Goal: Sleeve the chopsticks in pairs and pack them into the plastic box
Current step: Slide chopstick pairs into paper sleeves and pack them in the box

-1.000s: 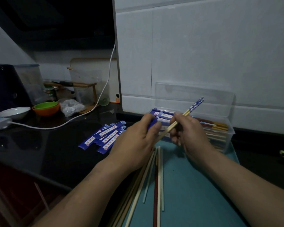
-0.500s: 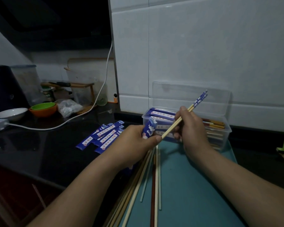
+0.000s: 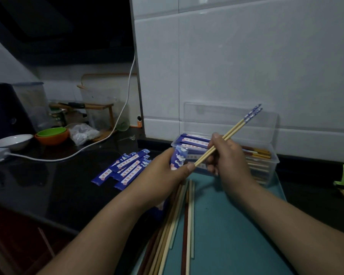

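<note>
Just in front of the clear plastic box (image 3: 274, 158), the right hand (image 3: 227, 155) is pinching a pair of pale chopsticks with blue patterned tops (image 3: 233, 129), its fingers curling around the shafts. It is pointing the narrow tips down and left at a blue printed paper sleeve (image 3: 178, 158). The left hand (image 3: 163, 176) is gripping that sleeve between thumb and fingers. The chopstick tips are sitting right at its thumb; whether they are inside the sleeve's mouth I cannot tell.

Behind the hands the box is standing open at the far edge of a teal mat (image 3: 236, 225), its lid (image 3: 226, 116) rising against the white tiled wall. Sleeved pairs are lying in its left part and bare chopsticks in its right. Loose chopsticks (image 3: 189, 215) are lying on the mat beneath the left wrist. A small pile of blue sleeves (image 3: 125, 168) is lying on the black counter (image 3: 48, 185), just left of the left hand. Farther left a white cable (image 3: 87, 151) is trailing past stacked orange and green bowls (image 3: 52, 136).
</note>
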The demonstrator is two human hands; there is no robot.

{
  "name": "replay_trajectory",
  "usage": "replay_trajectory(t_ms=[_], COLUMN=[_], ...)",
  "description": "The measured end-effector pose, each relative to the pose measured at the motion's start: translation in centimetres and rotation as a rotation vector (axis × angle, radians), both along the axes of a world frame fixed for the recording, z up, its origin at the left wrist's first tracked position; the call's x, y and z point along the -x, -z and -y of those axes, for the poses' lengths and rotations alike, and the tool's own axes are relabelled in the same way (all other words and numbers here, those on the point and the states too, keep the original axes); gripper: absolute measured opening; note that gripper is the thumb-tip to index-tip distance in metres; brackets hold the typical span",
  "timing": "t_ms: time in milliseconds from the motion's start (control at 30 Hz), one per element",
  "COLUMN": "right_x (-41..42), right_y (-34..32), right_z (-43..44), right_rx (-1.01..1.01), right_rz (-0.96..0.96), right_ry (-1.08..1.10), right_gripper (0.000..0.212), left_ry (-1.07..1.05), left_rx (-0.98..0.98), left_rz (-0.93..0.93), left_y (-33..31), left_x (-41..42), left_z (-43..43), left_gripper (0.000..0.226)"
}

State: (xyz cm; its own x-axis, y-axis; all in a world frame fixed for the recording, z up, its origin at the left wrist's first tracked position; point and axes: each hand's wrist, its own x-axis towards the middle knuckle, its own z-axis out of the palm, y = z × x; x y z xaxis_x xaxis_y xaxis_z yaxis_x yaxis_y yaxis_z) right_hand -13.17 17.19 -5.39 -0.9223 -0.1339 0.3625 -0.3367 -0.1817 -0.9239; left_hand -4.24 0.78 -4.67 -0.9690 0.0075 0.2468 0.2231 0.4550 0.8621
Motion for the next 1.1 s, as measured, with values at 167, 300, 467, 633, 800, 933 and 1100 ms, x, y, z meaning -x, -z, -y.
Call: replay_trajectory(t_ms=[167,300,467,633,800,933,1100], right_x=[0.6,0.3,0.2,0.2,0.2,-0.1,-0.2], right_y=[-0.1,-0.6,-1.0,-0.9,-0.2,0.3,0.5], right_z=[-0.1,0.0,-0.1,0.0,0.2,0.5,0.6], right_rx=[0.085,0.183,0.268,0.234,0.060,-0.096,-0.111], right_rz=[0.027,0.055,0.076,0.045,0.004,0.030,0.079], right_ry=[0.043,0.027,0.021,-0.023,-0.112,-0.280,-0.318], right_gripper=[0.040,0.042,0.043,0.044,0.044,0.038,0.042], left_ry=[-0.057,0.030,0.072,0.086,0.121,0.224,0.239], left_rx=[0.113,0.143,0.177,0.166,0.133,-0.102,-0.181], left_rz=[0.012,0.100,0.140,0.165,0.130,0.167,0.197], left_y=[0.1,0.1,-0.2,-0.3,-0.1,-0.5,-0.6], left_x=[0.2,0.0,-0.3,-0.4,-0.4,-0.6,-0.6], left_z=[0.7,0.8,0.6,0.5,0.5,0.3,0.5], left_gripper=[0.015,0.008,0.003,0.006,0.005,0.023,0.028])
